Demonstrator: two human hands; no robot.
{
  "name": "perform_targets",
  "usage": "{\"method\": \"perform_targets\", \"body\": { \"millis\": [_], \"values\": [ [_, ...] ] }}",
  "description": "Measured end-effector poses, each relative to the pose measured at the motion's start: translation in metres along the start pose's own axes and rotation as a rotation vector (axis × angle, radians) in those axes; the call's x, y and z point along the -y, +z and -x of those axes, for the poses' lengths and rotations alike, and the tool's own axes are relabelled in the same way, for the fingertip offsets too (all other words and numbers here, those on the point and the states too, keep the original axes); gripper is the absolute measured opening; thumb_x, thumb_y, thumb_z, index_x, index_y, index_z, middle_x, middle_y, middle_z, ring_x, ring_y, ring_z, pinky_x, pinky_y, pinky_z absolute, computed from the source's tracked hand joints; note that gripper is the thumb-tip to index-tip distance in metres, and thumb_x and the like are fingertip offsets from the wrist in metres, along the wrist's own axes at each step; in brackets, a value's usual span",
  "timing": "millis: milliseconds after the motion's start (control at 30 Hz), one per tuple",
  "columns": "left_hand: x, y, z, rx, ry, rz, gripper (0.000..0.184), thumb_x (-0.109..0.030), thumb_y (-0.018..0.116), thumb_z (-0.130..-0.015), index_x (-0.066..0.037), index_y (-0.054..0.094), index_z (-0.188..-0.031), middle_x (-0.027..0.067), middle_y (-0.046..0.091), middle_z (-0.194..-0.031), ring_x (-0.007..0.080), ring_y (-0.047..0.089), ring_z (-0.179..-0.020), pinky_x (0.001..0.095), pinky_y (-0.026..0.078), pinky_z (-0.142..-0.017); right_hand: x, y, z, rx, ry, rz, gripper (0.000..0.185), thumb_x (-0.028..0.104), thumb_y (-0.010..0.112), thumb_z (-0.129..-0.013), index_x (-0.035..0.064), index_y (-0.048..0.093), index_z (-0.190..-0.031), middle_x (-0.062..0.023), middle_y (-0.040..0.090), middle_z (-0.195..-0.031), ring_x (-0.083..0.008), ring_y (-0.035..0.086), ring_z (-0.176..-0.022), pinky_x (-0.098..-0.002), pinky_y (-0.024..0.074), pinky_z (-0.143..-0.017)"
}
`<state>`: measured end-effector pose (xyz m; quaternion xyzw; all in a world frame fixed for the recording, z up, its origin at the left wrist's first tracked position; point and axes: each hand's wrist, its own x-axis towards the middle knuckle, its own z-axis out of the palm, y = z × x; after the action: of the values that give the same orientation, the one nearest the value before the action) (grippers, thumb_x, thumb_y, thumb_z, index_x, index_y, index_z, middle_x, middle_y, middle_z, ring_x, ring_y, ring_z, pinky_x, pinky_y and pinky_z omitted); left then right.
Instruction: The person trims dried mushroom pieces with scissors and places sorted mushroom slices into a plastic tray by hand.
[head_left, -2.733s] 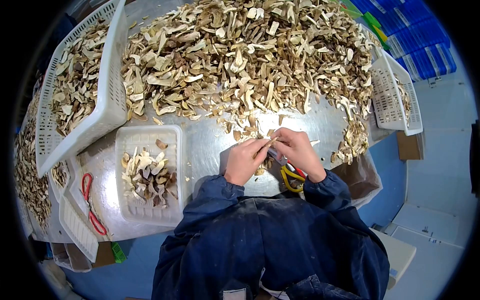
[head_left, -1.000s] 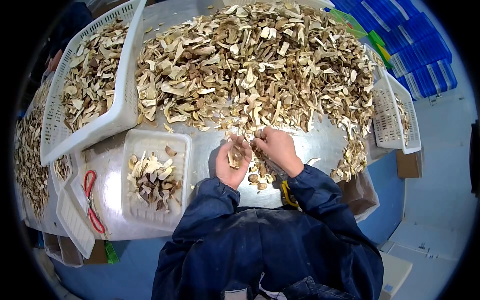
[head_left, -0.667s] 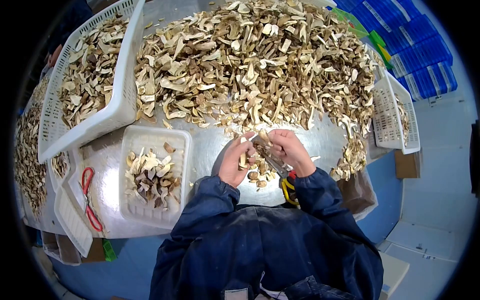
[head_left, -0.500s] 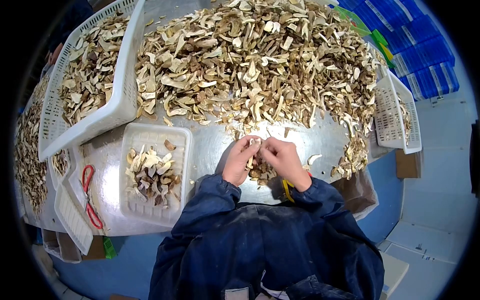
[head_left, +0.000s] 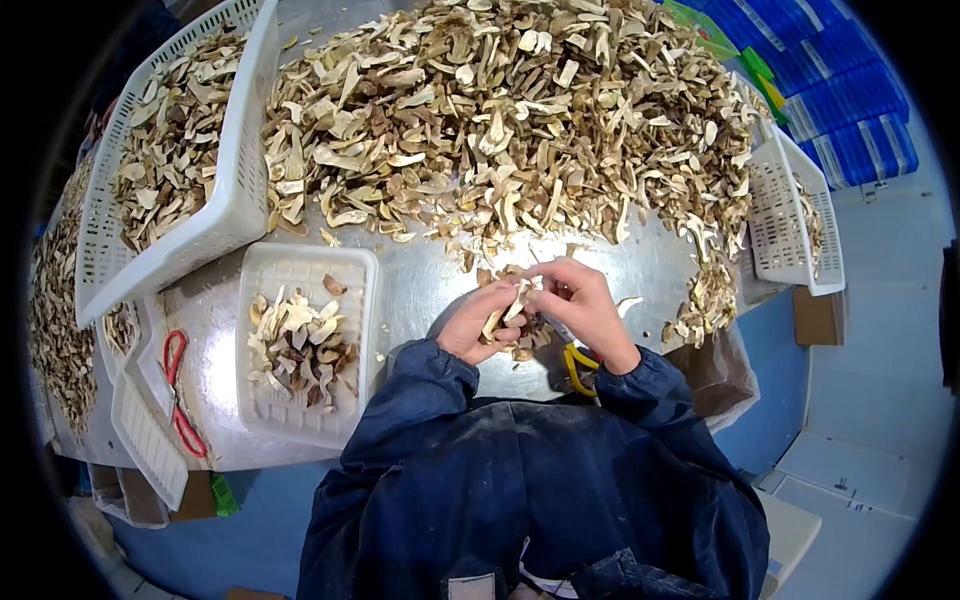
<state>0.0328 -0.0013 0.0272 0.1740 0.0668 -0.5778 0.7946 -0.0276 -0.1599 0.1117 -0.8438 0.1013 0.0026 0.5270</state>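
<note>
2 navy sleeves [head_left: 410, 405] with gathered cuffs [head_left: 452, 368] leave the hands [head_left: 588, 305] bare; the navy garment [head_left: 525, 470] bears 1 whitish rectangle [head_left: 471, 588].

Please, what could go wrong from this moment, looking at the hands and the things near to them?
Mushroom slices in the left hand, touched by the right hand, might slip and mix with the loose pieces below. The yellow-handled scissors lie by the right sleeve, near the edge of the table, so it could perhaps knock them off. The left sleeve, close beside the plastic tray, may bump it.
</note>
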Motion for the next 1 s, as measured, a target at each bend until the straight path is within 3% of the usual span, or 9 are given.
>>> {"method": "perform_targets", "body": {
  "millis": [100, 233, 300, 433, 467, 567, 700, 833, 1000],
  "values": [
    [0.000, 0.000, -0.002, 0.027, -0.005, -0.190, 0.021, -0.017, 0.049, -0.097, -0.006, 0.050, -0.115, 0.0054, 0.058, -0.092, 0.0066, 0.050, -0.070, 0.0164, 0.036, -0.047, -0.018, -0.001, 0.000, 0.017, 0.064, -0.133, 0.016, 0.013, 0.070, -0.080, -0.0002, 0.066, -0.087, -0.0021, 0.057, -0.072, -0.0084, 0.052, -0.064, -0.0244, 0.0408, -0.058],
    [0.005, -0.008, -0.009, -0.102, 0.266, -0.246, 0.017, -0.017, 0.051, -0.097, -0.004, 0.053, -0.108, 0.0068, 0.061, -0.090, 0.0064, 0.050, -0.065, 0.0188, 0.038, -0.049, -0.022, -0.033, 0.006, -0.046, 0.229, -0.331, 0.012, 0.011, 0.069, -0.081, 0.0007, 0.064, -0.082, -0.0010, 0.058, -0.073, -0.0071, 0.051, -0.064, -0.0232, 0.0411, -0.059],
    [0.000, -0.017, -0.009, -0.035, 0.373, 0.025, 0.016, -0.015, 0.051, -0.096, -0.007, 0.053, -0.110, 0.0031, 0.057, -0.088, 0.0081, 0.048, -0.069, 0.0200, 0.038, -0.051, -0.063, -0.074, 0.014, -0.055, 0.171, -0.103, 0.015, 0.014, 0.069, -0.081, -0.0003, 0.063, -0.082, -0.0015, 0.060, -0.072, -0.0077, 0.054, -0.065, -0.0253, 0.0431, -0.059],
    [-0.004, -0.017, -0.007, 0.083, 0.474, 0.476, 0.017, -0.014, 0.053, -0.095, -0.011, 0.054, -0.112, 0.0001, 0.052, -0.087, 0.0110, 0.046, -0.074, 0.0226, 0.041, -0.057, -0.055, -0.133, 0.040, 0.032, 0.465, 0.612, 0.025, 0.021, 0.070, -0.078, -0.0009, 0.067, -0.091, -0.0110, 0.065, -0.070, -0.0186, 0.062, -0.063, -0.0300, 0.0471, -0.059],
    [-0.002, -0.018, -0.008, 0.098, 0.477, 0.523, 0.017, -0.014, 0.053, -0.095, -0.011, 0.054, -0.111, 0.0000, 0.051, -0.086, 0.0116, 0.046, -0.074, 0.0233, 0.042, -0.058, -0.063, -0.134, 0.043, -0.086, 0.361, 0.727, 0.023, 0.019, 0.067, -0.078, 0.0014, 0.069, -0.093, -0.0156, 0.065, -0.072, -0.0271, 0.064, -0.064, -0.0332, 0.0483, -0.060],
    [0.000, -0.022, -0.011, 0.167, 0.470, 0.614, 0.013, -0.014, 0.054, -0.094, -0.010, 0.056, -0.107, -0.0001, 0.050, -0.084, 0.0126, 0.046, -0.075, 0.0251, 0.043, -0.061, -0.065, -0.090, 0.018, -0.305, 0.197, 0.517, 0.022, 0.019, 0.066, -0.080, 0.0020, 0.069, -0.093, -0.0165, 0.067, -0.077, -0.0301, 0.065, -0.070, -0.0349, 0.0492, -0.062],
    [-0.003, -0.024, -0.009, 0.223, 0.488, 0.627, 0.009, -0.014, 0.055, -0.094, -0.008, 0.056, -0.100, 0.0007, 0.050, -0.084, 0.0136, 0.047, -0.075, 0.0262, 0.045, -0.065, -0.053, -0.006, -0.018, -0.127, -0.093, 0.492, 0.016, 0.018, 0.063, -0.082, 0.0067, 0.068, -0.092, -0.0147, 0.064, -0.082, -0.0324, 0.063, -0.071, -0.0383, 0.0494, -0.063],
    [-0.002, -0.025, -0.011, 0.171, 0.504, 0.617, 0.009, -0.015, 0.056, -0.094, -0.010, 0.058, -0.101, 0.0015, 0.052, -0.083, 0.0161, 0.050, -0.077, 0.0291, 0.047, -0.070, -0.047, 0.023, -0.034, -0.078, -0.136, 0.584, 0.014, 0.018, 0.066, -0.081, 0.0051, 0.066, -0.086, -0.0131, 0.062, -0.079, -0.0319, 0.061, -0.071, -0.0382, 0.0478, -0.063],
    [-0.003, -0.010, -0.010, -0.037, 0.508, 0.568, 0.009, -0.016, 0.057, -0.092, -0.011, 0.057, -0.100, 0.0055, 0.063, -0.105, 0.0219, 0.059, -0.104, 0.0403, 0.043, -0.100, -0.021, 0.009, -0.046, 0.029, 0.016, 0.193, 0.017, 0.019, 0.066, -0.079, 0.0023, 0.066, -0.083, -0.0130, 0.064, -0.074, -0.0290, 0.062, -0.066, -0.0366, 0.0471, -0.059]
  ]
}}
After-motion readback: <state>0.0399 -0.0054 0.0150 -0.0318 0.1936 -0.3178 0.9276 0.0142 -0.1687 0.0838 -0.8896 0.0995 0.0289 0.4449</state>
